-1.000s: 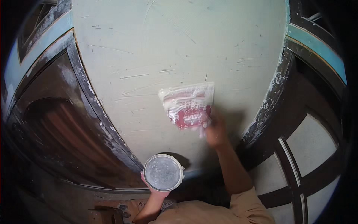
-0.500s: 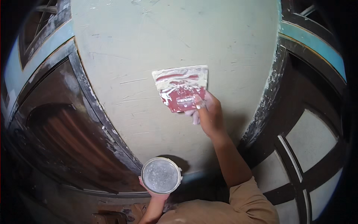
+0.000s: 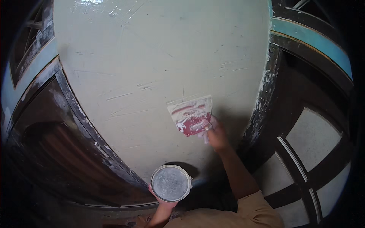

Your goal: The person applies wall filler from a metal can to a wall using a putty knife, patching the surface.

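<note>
My right hand (image 3: 215,137) grips a red putty scraper (image 3: 193,127), thumb on its front face. Thick white paste covers the wide upper part of the blade and smears toward the grip. Its broad edge lies close against the pale wall (image 3: 159,53); whether it touches cannot be made out. White paste also coats some of my fingers. Lower down, my left hand (image 3: 165,202) holds a round tub (image 3: 171,183) from beneath, its grey, mottled circular face turned up. Most of the left fingers are hidden under it. White bits cling to the tub's right rim.
Scratches and faint ridges mark the wall. To the left stands a dark brown wooden door (image 3: 57,152) in a paint-spattered frame (image 3: 85,117). A dark door with pale panels (image 3: 313,138) is on the right. Light blue bands (image 3: 311,38) run above both.
The scraper has moved down and to the right along the wall, still in my right hand. The view has shifted a little. My left hand still holds the tub.
</note>
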Action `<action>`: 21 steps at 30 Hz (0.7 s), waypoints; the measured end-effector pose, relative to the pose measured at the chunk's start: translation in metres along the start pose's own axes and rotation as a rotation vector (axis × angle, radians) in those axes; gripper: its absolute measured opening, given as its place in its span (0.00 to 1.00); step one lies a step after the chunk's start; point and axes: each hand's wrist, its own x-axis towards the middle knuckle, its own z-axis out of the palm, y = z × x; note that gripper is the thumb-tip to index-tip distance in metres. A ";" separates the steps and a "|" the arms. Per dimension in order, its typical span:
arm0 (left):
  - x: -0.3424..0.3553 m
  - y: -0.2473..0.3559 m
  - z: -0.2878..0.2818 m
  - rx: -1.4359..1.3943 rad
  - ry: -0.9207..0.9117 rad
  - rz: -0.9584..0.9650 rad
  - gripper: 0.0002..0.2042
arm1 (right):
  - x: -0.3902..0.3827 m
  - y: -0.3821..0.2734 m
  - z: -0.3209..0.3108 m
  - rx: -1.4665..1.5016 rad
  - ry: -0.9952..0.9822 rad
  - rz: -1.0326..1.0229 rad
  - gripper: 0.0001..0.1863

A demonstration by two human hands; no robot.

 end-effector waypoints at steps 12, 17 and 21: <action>0.015 -0.006 0.007 -0.039 -0.052 -0.114 0.51 | -0.001 -0.010 -0.024 0.034 0.024 -0.005 0.12; 0.018 -0.003 0.008 -0.021 -0.071 -0.132 0.50 | -0.032 0.027 -0.013 0.139 0.005 0.221 0.13; 0.014 -0.003 0.006 -0.013 0.031 0.008 0.50 | -0.040 0.032 -0.008 -0.111 -0.280 -0.020 0.12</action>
